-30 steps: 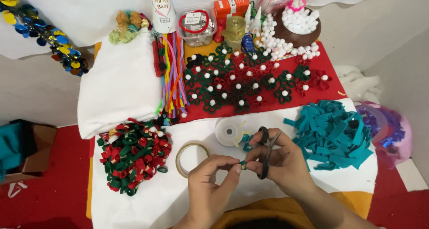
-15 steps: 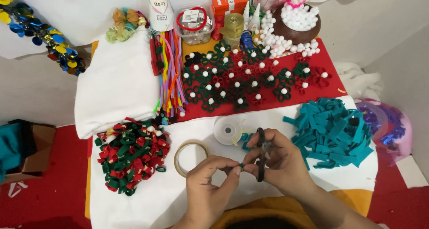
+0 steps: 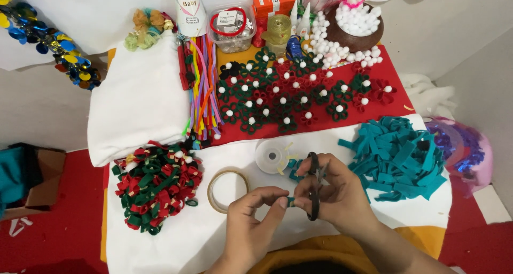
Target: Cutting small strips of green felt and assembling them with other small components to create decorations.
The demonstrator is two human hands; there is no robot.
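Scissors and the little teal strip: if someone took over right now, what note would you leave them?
Right hand has its fingers through the black scissors. Left hand pinches a small teal strip at the scissors. Teal strip pile lies to the right; tape ring and clear spool lie ahead on the white cloth. Done: many looped flowers on the red cloth, a red-green heap left. Left: the teal strips.
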